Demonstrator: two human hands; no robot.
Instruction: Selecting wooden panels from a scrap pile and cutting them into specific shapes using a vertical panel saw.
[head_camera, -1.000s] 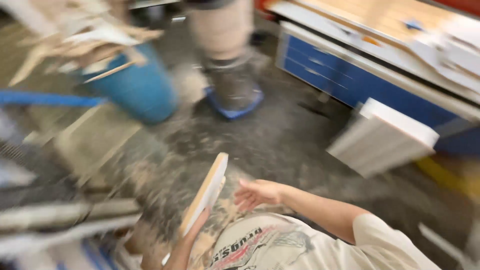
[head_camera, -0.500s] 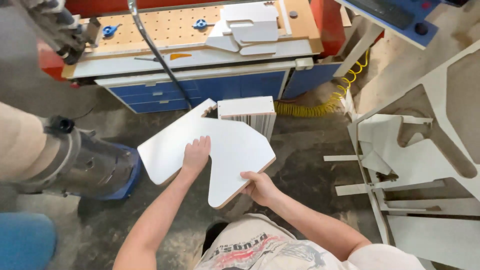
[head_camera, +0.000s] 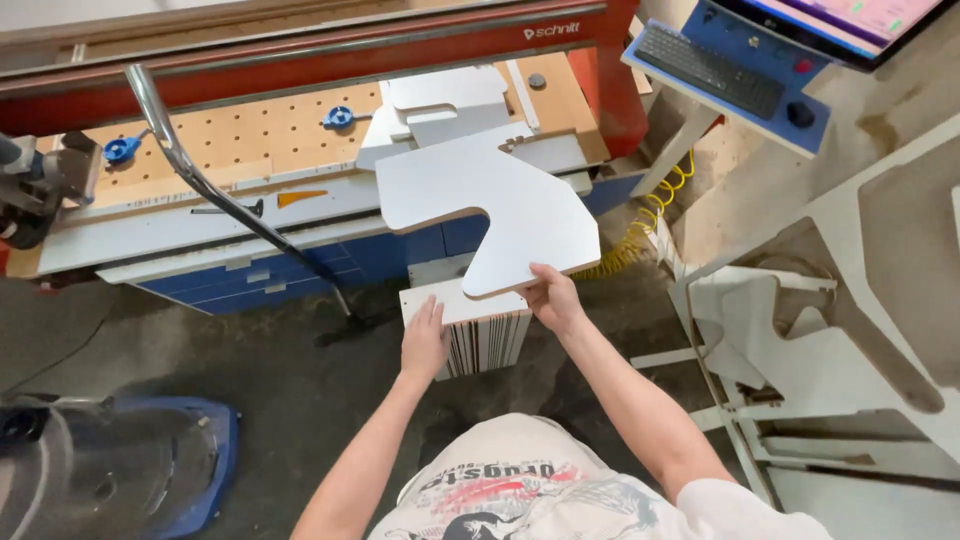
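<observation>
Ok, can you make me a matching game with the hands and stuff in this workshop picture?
Things:
1. right hand
2. left hand
3. keyboard
4. coiled hose

States:
A. yellow
B. flat on the stack of boards
C. on a blue shelf
D. holding the curved white board

Pairs: 1-D, 2-B, 3-C, 4-A

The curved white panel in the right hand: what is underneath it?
Under the curved white panel, gripped by the right hand, stands a stack of white boards; the left hand rests on its top. The panel's far end overlaps the workbench, hiding the stack's rear edge.
</observation>
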